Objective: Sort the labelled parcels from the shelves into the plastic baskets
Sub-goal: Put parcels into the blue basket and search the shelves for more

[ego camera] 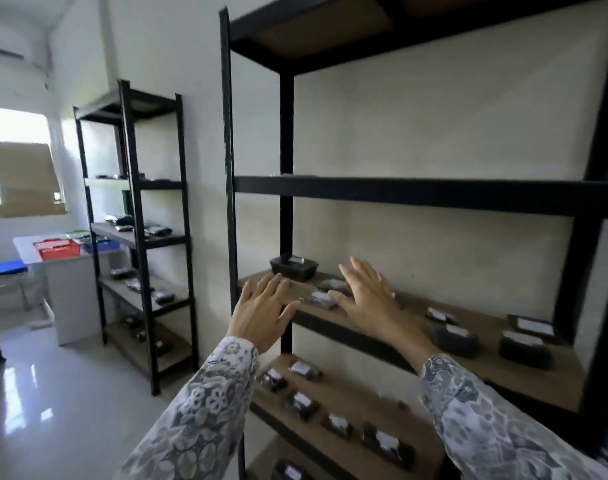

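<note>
Pale walls (417,126), glossy floor (53,410) (window-lit), white table (70,289), bright window (15,126).

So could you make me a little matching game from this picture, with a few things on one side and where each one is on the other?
Things:
1. Red plastic basket
2. Black plastic tray
3. Small black parcel with a white label
4. Blue plastic basket

Places:
A. Between the left hand and right hand
B. Back left corner of the near shelf board
C. Far white table, left side
D. Far white table, beside the red one, next to the far rack

Pairs: 1-C, 2-B, 3-A, 4-D
</note>
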Demonstrator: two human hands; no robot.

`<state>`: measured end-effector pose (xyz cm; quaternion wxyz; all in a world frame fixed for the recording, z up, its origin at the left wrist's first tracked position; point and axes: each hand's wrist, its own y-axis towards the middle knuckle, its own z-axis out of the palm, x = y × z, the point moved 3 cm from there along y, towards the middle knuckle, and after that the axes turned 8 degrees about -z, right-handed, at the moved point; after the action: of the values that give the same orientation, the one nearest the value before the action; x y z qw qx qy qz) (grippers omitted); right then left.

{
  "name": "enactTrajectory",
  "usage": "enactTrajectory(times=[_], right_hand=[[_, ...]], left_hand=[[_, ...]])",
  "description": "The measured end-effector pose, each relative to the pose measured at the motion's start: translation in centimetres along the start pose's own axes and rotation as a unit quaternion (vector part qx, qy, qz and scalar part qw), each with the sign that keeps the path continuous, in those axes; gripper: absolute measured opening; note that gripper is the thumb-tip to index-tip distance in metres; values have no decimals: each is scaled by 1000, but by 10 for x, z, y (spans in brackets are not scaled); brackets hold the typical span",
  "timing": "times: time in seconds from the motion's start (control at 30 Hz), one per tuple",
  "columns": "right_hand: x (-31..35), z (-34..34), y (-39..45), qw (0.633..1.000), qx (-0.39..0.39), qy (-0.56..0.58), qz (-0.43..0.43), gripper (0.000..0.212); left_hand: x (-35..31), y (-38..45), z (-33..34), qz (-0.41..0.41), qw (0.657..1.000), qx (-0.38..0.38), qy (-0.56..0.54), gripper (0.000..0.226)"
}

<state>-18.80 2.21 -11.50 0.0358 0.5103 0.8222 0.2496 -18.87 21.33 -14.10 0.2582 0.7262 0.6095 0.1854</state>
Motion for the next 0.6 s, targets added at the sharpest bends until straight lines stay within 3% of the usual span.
enactTrajectory(times=[0.3,0.43,0.6], right_hand=[[-16,-84,163,988,-136,-59,-52,60],[-35,-100,221,987,-136,-76,-28,58],[-59,-97,288,994,-63,-48,81,59]], left_hand=[[53,183,-3,17,992,-119,-21,81],[69,248,6,27,988,-148,-33,76],[91,320,29,55,981,-172,-63,80]])
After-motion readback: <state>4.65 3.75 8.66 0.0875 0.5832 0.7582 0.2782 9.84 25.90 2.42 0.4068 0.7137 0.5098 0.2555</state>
